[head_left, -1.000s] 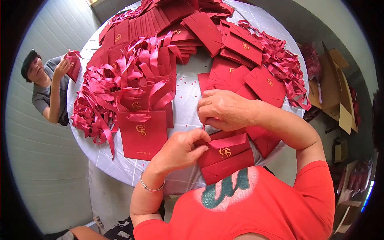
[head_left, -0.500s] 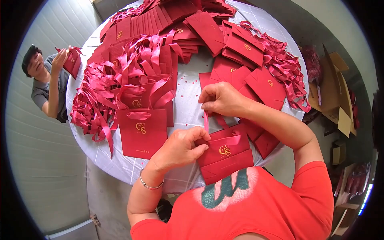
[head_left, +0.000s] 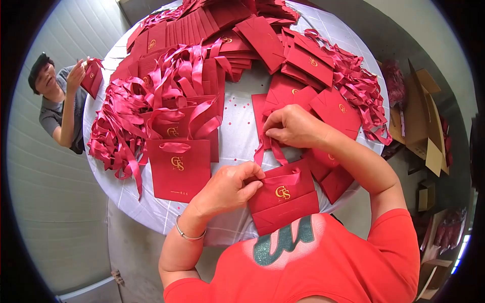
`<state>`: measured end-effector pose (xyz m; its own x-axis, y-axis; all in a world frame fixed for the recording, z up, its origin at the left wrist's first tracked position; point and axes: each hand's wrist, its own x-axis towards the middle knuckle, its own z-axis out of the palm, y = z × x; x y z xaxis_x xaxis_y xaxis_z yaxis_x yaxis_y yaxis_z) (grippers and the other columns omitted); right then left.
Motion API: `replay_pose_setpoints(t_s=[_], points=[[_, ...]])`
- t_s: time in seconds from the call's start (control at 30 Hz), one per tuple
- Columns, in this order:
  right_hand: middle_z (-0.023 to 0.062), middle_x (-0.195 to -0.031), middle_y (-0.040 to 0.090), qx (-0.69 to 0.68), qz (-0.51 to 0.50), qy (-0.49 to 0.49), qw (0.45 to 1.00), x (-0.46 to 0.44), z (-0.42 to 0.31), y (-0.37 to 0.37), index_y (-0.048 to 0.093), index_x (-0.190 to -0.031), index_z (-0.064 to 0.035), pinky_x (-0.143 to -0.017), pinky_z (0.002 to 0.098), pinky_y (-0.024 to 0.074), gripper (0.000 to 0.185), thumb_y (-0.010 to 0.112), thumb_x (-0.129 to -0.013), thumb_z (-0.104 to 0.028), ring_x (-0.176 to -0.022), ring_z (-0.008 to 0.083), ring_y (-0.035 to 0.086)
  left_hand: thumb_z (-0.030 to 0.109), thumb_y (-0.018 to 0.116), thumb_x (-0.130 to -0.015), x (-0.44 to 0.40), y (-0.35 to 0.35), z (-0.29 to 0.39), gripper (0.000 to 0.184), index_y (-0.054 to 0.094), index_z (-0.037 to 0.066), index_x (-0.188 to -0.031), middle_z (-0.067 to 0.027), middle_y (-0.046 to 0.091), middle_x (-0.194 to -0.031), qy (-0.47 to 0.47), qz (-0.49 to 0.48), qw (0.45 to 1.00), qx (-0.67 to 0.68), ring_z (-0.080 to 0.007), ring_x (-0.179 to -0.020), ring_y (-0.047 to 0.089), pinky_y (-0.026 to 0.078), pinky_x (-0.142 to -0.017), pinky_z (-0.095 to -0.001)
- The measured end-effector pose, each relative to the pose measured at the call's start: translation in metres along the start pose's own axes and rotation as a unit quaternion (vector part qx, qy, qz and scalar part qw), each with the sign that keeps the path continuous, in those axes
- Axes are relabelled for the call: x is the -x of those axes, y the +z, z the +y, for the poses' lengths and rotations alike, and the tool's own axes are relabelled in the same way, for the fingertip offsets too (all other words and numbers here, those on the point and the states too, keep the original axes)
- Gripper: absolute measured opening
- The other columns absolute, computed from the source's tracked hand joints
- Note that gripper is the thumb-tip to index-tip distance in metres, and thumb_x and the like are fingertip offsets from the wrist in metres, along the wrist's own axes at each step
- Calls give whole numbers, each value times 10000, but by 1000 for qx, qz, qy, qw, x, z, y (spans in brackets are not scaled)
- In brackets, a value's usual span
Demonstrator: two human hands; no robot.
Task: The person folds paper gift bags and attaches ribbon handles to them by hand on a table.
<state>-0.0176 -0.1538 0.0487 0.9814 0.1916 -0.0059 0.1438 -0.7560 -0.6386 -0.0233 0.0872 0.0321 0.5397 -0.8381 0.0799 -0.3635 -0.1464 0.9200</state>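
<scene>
A red paper bag with a gold logo (head_left: 283,202) lies at the table's front edge, close against the red shirt. My left hand (head_left: 227,187) pinches its top left corner, where a ribbon passes. Above the bag, my right hand (head_left: 293,126) has thumb and fingertips closed on the pink ribbon (head_left: 259,154), which runs down to the bag's top edge. To the left of my left hand, another red bag (head_left: 180,174) lies flat with a short loop of ribbon across its top.
Ribboned bags and loose ribbons (head_left: 118,116) cover the round table's left side. Flat bags (head_left: 333,111) and more ribbons (head_left: 361,96) lie right, with stacks at the back. A co-worker (head_left: 60,101) holds a bag at the far left. Cardboard boxes (head_left: 422,116) stand at the right.
My right hand first drew the ribbon up from the bag, then shifted slightly right and down with it. The ribbon now shows longer above the bag. My left hand has stayed almost in place.
</scene>
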Motion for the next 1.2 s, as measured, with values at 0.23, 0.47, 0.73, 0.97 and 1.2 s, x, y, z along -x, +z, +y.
replay_pose_setpoints(t_s=[0.23,0.47,0.73,0.97,1.2], points=[[187,-820,664,-3,-22,-4,1000,-3,-7,4,695,-936,3,-691,396,512,189,667,-806,-132,-750,311,654,3,623,-860,-1,0,1,84,586,-5,-934,-25,615,-670,9,2,1000,-17,-59,-473,540,432,-436,-229],[181,-788,664,-38,-24,-3,999,-3,-6,4,683,-912,27,-661,361,510,164,650,-805,-94,-723,259,659,4,622,-861,-1,1,-2,81,586,-3,-933,-27,611,-657,24,3,1000,-19,-64,-464,538,434,-436,-235],[166,-760,671,-25,-18,5,1000,-4,-6,10,681,-885,23,-646,354,512,169,696,-788,-115,-699,239,666,-1,619,-860,-2,2,-3,79,585,-5,-931,-34,618,-672,36,8,999,-22,-70,-464,545,439,-435,-237],[129,-738,673,-36,-19,37,998,-5,-8,11,659,-844,33,-619,323,512,165,723,-799,-113,-670,190,653,-14,614,-857,-1,1,-4,76,584,-7,-926,-33,620,-690,21,-2,1000,-8,-71,-469,549,443,-433,-235],[24,-771,661,-321,-30,110,940,-10,3,13,667,-896,-6,-555,207,486,103,711,-841,-81,-647,70,594,-25,633,-842,0,-2,8,228,543,-24,-1051,-85,690,-858,-67,-17,997,46,-61,-505,558,448,-435,-223]])
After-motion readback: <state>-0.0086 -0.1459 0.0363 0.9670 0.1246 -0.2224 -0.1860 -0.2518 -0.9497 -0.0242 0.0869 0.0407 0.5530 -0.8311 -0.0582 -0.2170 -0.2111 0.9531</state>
